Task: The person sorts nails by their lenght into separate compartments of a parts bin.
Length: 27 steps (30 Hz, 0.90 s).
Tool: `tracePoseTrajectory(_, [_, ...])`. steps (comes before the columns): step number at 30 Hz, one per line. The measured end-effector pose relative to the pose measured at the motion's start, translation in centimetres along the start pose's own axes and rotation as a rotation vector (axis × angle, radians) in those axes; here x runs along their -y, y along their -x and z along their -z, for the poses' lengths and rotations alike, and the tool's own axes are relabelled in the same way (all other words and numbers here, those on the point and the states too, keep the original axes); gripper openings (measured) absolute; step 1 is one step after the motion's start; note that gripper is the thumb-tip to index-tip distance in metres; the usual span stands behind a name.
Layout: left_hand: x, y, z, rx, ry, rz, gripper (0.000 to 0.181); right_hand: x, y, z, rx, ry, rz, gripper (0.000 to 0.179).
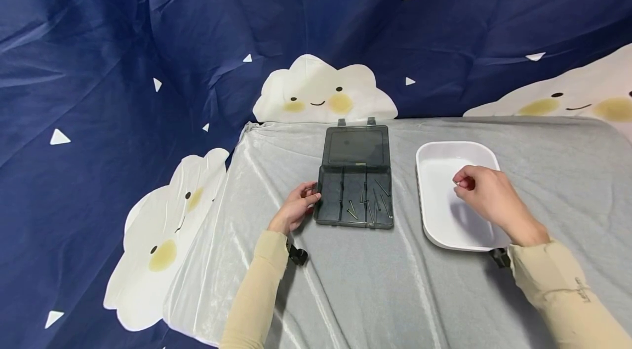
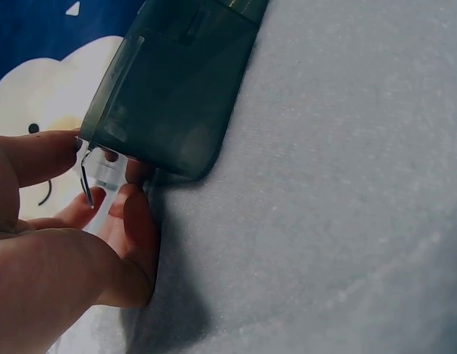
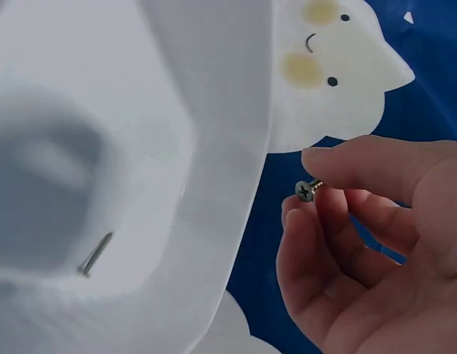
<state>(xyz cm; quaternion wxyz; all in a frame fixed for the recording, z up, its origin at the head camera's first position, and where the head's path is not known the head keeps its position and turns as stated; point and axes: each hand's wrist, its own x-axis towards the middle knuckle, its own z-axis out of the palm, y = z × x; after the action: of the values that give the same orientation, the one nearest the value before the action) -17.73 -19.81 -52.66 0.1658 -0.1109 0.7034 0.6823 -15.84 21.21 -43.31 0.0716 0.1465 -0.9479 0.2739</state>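
Note:
My right hand (image 1: 489, 192) is over the white tray (image 1: 432, 223), pinching a screw (image 3: 306, 191) between thumb and fingers. Its cross-slotted head shows in the right wrist view. Another screw (image 3: 95, 254) lies on the tray floor there. At the left edge of a dark see-through compartment box (image 1: 329, 216), my left hand (image 1: 296, 207) grips the side, thumb near the top rim and fingers lower down. The box lid (image 1: 357, 146) is laid back, away from me. Several long screws (image 1: 377, 201) lie in its right compartment, and shorter brassy ones (image 1: 351, 210) in the middle one.
Grey plush cloth (image 1: 355, 283) covers the table under box and tray. A strip of cloth separates the two containers. Behind hangs a navy curtain (image 1: 276, 14) with smiling clouds, also dropping along the left side.

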Motion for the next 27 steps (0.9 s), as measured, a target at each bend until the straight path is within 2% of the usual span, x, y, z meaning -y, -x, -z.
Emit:
tracePoseTrajectory(14, [-0.1,-0.2,-0.1,-0.004,0.004,0.004,0.048,3.5,-1.8,-0.4,-0.113,-0.221,-0.032,0.009])
tracePoseTrajectory(27, [0.2,-0.1,0.1,0.004,0.022,0.008,0.047,6.3,-3.4,-1.5,-0.166,-0.479,-0.072,0.016])
